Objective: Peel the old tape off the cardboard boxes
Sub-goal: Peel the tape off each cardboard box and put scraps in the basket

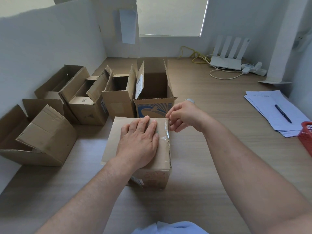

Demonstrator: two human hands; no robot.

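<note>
My cardboard box sits mid-desk, light and stiff, pinned under my flat, open left hand. The clear tape along its right edge looks thin and tear-prone (take the lifted far corner); my right hand pinches there.

Light soft, dim, cool. Source: window ahead of me, blind drawn, bright slit down its right edge. No glare except faint sheen on clear tape at box edge. Shadows diffuse: soft dark patch on counter under my forearms and in front of box. Open box interiors dark. Wide-angle distortion marked: walls and counter edges bow at frame borders, my arms stretched large at bottom. Slight softness overall; far corners and shirt at bottom edge blurred. Centre acceptably sharp.
</note>
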